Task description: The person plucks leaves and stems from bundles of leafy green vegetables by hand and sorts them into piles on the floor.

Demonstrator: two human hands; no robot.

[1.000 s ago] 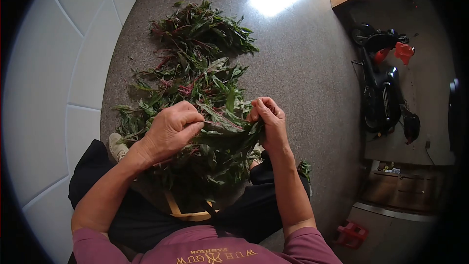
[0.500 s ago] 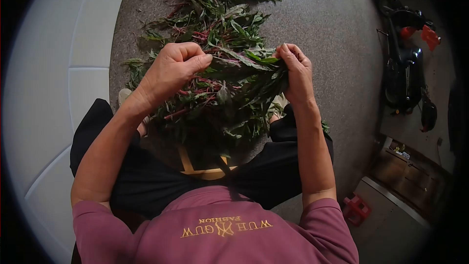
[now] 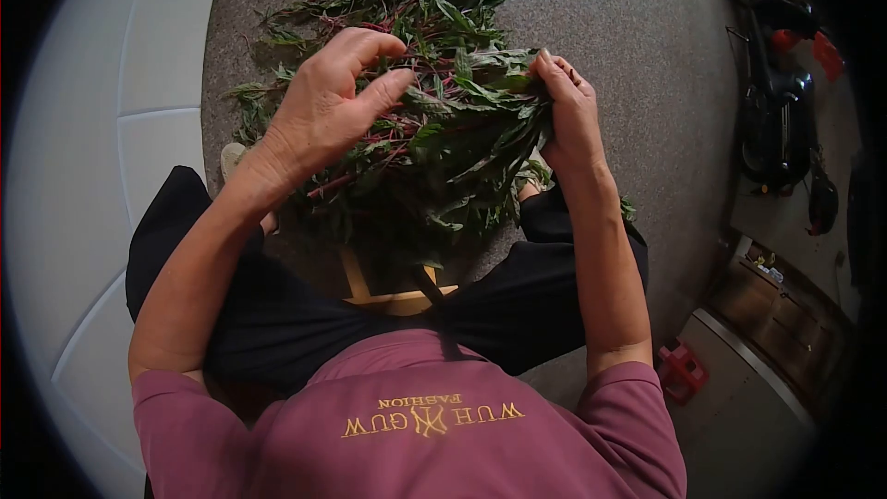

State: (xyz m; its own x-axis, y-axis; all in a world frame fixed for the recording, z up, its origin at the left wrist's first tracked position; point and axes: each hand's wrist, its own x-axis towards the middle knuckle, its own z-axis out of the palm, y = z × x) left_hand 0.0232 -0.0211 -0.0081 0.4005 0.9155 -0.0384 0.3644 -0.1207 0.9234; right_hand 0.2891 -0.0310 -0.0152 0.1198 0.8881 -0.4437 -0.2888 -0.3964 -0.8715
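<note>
Leafy green stalks with reddish-purple stems (image 3: 397, 143) lie in a long heap on the floor between my feet and beyond them. My right hand (image 3: 568, 106) is closed on a bunch of leafy stems (image 3: 499, 120), whose leaves hang down and to the left over the heap. To the left, my left hand (image 3: 337, 97) is raised above the heap with thumb and index finger apart, and nothing shows between them. Its other fingers are partly hidden.
Pale tiles (image 3: 162, 65) run along the left. A dark motorbike (image 3: 781, 102) with red parts stands at the right. Below it are a red plastic stool (image 3: 682, 371) and a wooden surface (image 3: 776, 319). A yellow wooden frame (image 3: 397, 302) is between my legs.
The view has tilted down, so the heap sits higher in the picture. My left hand's thumb and index finger have opened from a pinch. My right hand still holds leafy stems.
</note>
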